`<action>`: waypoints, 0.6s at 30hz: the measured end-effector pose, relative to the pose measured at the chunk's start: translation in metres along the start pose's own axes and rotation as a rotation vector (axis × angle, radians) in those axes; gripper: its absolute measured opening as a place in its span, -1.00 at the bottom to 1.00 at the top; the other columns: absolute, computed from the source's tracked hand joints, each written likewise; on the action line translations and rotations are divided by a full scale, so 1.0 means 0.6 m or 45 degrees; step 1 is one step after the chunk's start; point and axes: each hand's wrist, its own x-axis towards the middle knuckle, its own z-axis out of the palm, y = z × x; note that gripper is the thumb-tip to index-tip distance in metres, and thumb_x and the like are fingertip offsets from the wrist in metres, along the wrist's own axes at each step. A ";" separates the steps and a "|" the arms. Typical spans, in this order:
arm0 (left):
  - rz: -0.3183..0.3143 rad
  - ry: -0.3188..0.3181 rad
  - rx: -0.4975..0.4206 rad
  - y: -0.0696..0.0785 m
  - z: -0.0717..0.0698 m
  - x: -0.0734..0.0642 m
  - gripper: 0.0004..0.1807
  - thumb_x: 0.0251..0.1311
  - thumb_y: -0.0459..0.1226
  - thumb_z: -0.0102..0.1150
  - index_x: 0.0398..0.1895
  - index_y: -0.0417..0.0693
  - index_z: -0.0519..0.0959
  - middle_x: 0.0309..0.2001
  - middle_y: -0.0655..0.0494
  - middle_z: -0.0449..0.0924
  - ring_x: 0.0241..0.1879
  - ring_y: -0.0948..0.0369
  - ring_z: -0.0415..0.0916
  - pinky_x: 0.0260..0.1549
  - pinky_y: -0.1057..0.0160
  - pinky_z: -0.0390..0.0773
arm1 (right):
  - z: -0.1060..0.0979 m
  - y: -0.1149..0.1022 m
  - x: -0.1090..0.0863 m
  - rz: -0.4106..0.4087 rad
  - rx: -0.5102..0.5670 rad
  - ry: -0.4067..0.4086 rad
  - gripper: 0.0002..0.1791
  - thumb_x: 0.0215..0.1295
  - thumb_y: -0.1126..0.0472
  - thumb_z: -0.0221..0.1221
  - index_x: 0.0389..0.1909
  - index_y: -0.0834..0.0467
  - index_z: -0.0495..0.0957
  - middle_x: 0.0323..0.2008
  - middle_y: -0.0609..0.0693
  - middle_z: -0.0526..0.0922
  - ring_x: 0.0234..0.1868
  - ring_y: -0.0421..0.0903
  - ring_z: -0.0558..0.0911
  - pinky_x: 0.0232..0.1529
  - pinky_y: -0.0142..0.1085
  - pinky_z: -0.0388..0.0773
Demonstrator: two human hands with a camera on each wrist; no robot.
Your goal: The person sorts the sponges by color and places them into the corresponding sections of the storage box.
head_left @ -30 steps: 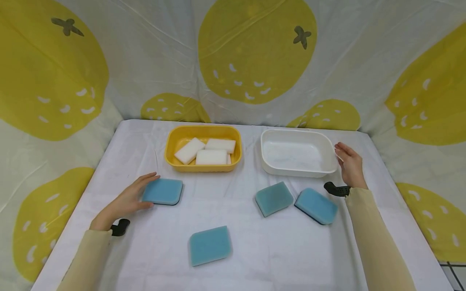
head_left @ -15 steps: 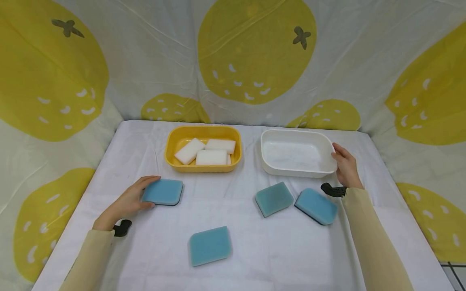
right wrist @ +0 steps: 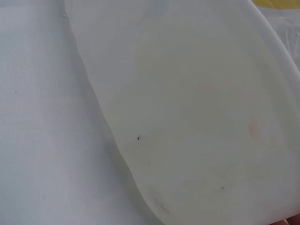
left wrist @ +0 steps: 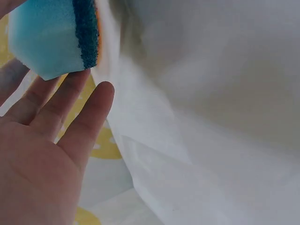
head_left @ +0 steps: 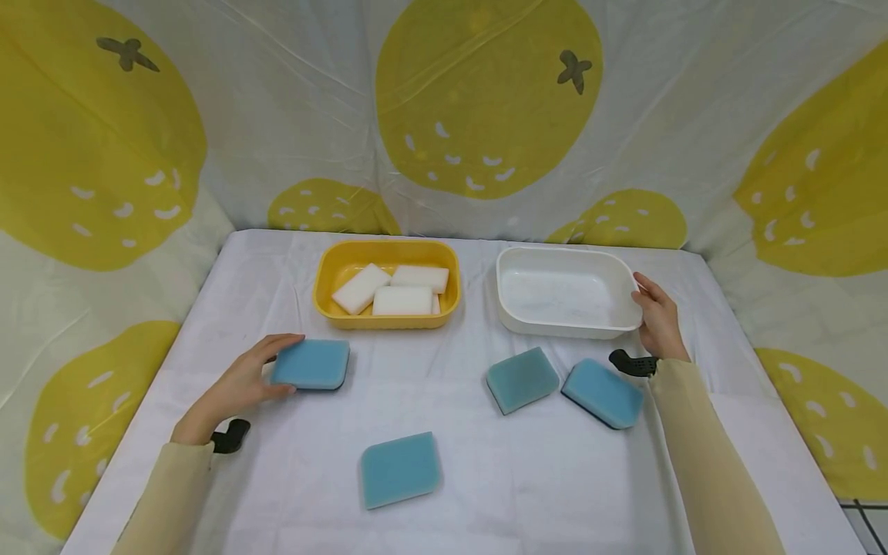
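My left hand pinches a blue sponge between thumb and fingers at the left of the table. The left wrist view shows the light blue foam of this sponge with a dark blue scouring layer on one side. At the right, my right hand grips the right end of a white plastic tub, thumb at the rim. Its inside looks bare in the head view. Up close in the right wrist view, the tub fills most of the picture and just fingertips show at the lower right corner.
A yellow tub with several white sponges stands back left. On the white cloth lie a greenish-blue sponge, a blue sponge and another blue-green sponge nearer the front. A lemon-print curtain surrounds the table.
My right hand has moved left from beside the white tub and taken hold of its right end. The sponge in my left hand has shifted very slightly upward in the head view.
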 end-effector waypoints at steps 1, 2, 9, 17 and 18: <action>0.002 0.005 -0.002 0.004 -0.001 0.001 -0.16 -0.04 -0.43 0.42 0.36 -0.24 0.25 0.30 -0.28 0.18 0.18 -0.28 0.24 0.12 -0.27 0.28 | 0.000 0.000 0.000 0.003 -0.005 0.006 -0.39 0.45 0.38 -0.09 0.49 0.13 0.05 0.21 -0.05 0.32 0.34 -0.14 0.21 -0.03 -0.51 0.46; 0.006 0.011 -0.003 0.008 -0.003 0.001 -0.16 -0.04 -0.42 0.42 0.36 -0.23 0.25 0.29 -0.27 0.19 0.18 -0.27 0.25 0.12 -0.26 0.28 | 0.000 0.000 0.000 0.006 -0.009 0.010 -0.39 0.45 0.37 -0.09 0.48 0.12 0.06 0.25 -0.03 0.30 0.34 -0.14 0.21 -0.03 -0.51 0.46; 0.100 0.060 0.024 0.047 -0.012 0.012 -0.18 -0.05 -0.42 0.42 0.35 -0.18 0.28 0.27 -0.19 0.25 0.16 -0.19 0.30 0.08 -0.23 0.36 | 0.001 0.002 0.000 0.000 -0.005 0.002 -0.39 0.46 0.36 -0.09 0.49 0.12 0.04 0.36 0.02 0.17 0.35 -0.13 0.20 0.05 -0.47 0.40; 0.166 0.090 0.039 0.096 -0.008 0.031 -0.20 -0.04 -0.37 0.45 0.33 -0.16 0.32 0.26 -0.16 0.28 0.16 -0.16 0.30 0.08 -0.21 0.37 | 0.002 0.001 0.000 0.016 -0.012 0.022 -0.39 0.47 0.34 -0.09 0.49 0.09 0.05 0.39 0.01 0.13 0.38 -0.13 0.16 0.17 -0.41 0.27; 0.171 0.089 0.037 0.102 -0.007 0.035 -0.21 -0.03 -0.36 0.45 0.33 -0.16 0.33 0.25 -0.16 0.28 0.16 -0.15 0.30 0.09 -0.21 0.37 | 0.001 0.001 0.000 0.015 -0.009 0.023 -0.39 0.46 0.34 -0.09 0.49 0.09 0.05 0.38 0.02 0.15 0.38 -0.12 0.16 0.18 -0.40 0.25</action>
